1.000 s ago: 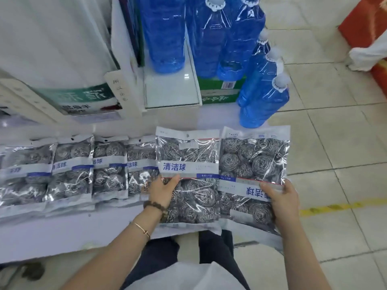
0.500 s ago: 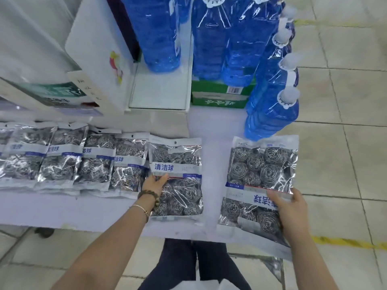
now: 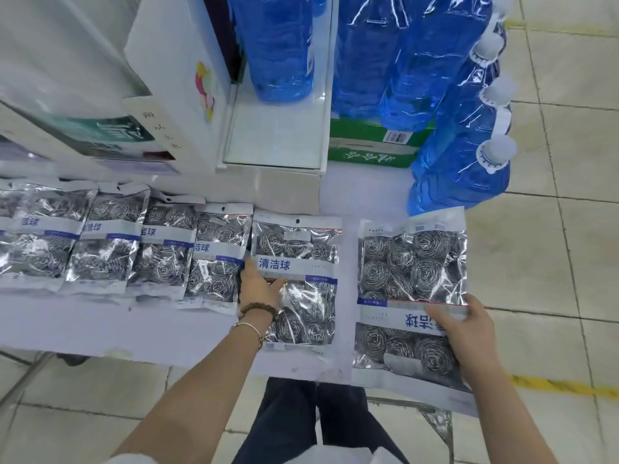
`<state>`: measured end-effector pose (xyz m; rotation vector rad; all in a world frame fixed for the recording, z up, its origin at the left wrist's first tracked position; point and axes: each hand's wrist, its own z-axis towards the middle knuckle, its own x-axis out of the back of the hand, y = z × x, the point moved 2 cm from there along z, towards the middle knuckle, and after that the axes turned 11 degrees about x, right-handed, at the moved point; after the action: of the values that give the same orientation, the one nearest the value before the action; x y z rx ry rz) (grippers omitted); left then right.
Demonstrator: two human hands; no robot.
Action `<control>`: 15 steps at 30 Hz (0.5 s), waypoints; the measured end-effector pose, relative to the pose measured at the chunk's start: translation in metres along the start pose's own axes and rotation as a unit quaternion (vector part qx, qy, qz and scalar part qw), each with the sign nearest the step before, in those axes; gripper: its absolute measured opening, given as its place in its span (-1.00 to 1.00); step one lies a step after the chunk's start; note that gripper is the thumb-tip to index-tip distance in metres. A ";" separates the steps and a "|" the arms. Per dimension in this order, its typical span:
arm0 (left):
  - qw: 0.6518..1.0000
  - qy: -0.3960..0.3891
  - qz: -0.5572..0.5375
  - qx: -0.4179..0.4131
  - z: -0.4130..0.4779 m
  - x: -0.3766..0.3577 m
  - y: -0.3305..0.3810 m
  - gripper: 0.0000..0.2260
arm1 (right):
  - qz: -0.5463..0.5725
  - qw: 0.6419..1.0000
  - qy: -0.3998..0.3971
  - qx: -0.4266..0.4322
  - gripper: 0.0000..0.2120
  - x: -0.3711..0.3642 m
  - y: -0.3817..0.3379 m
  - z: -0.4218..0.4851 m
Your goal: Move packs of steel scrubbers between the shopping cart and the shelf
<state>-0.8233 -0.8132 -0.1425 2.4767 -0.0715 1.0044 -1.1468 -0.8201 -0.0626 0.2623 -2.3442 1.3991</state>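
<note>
A row of several silver scrubber packs [image 3: 100, 252] lies overlapping on the low white shelf [image 3: 100, 329]. The rightmost pack of the row [image 3: 301, 249] lies flat, and my left hand [image 3: 259, 289] grips its left edge, thumb on top near the blue label. My right hand [image 3: 469, 336] holds another scrubber pack [image 3: 408, 272] by its lower right side, label upside down, over the shelf's right end and apart from the row.
Blue liquid bottles [image 3: 459, 169] stand on the shelf behind the packs, with a green carton [image 3: 365, 152] and white boxes [image 3: 174, 95] to the left. Tiled floor with a yellow line [image 3: 552, 385] lies to the right. My legs show below the shelf edge.
The two packs, side by side a second ago, are now apart: my left hand set its pack down onto the row, and my right hand's pack moved right.
</note>
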 end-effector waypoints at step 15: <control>0.577 -0.023 0.568 -0.587 -0.129 0.013 0.138 -0.16 | -0.223 0.912 -0.282 0.195 -0.67 -0.058 -0.077 -0.003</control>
<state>-0.9266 -0.8783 0.0021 0.9315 -1.8416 0.7571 -1.0662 -0.8571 -0.0246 1.3880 -2.1546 1.6831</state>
